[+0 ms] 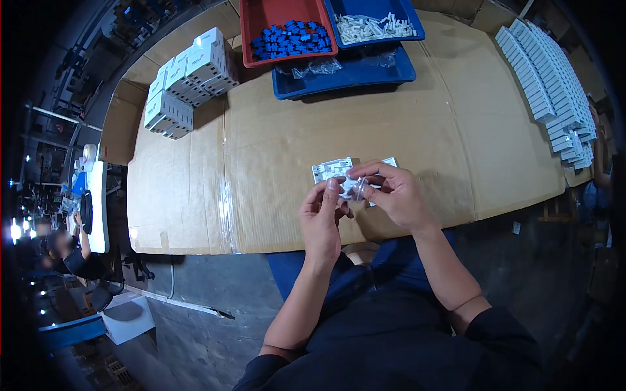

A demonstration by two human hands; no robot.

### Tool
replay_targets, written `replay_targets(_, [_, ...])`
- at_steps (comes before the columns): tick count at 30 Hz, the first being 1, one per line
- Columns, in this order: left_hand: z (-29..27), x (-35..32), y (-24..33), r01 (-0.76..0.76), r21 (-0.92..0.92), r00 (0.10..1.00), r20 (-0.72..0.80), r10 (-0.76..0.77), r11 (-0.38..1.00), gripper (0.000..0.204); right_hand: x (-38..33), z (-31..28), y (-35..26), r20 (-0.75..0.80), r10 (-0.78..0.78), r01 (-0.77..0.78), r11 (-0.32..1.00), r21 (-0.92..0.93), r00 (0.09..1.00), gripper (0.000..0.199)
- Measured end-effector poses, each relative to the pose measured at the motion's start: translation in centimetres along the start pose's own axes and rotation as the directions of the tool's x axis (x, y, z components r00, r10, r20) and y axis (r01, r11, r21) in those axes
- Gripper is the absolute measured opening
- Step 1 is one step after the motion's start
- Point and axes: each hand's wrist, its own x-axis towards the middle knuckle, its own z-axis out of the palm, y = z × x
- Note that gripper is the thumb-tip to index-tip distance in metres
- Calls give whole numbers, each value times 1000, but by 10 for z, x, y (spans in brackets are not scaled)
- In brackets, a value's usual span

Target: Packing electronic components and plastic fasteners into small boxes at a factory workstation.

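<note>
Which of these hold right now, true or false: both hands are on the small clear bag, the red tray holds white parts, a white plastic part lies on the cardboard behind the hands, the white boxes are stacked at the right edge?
1. Both hands, left hand and right hand, pinch the small clear bag. True.
2. The red tray holds white parts. False: it holds blue parts; the white parts lie in the blue tray.
3. A white plastic part lies on the cardboard behind the hands. True.
4. The white boxes are stacked at the right edge. False: they stand at the far left; rows of flat white pieces line the right.
</note>
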Motion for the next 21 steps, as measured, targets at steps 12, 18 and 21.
replay_targets(12, [-7,9,40,-629,752,716,462,524,196,77,2,-1,9,-5,216,-214,970,116,976,20])
replay_targets(18, [-3,12,39,-688,722,666,668,332,-72,58,1,-1,-1,41,191,-193,980,49,981,19])
replay_targets(21, [-6,11,34,-692,722,675,642,365,10,55,1,-2,-1,23,197,-199,977,81,980,18])
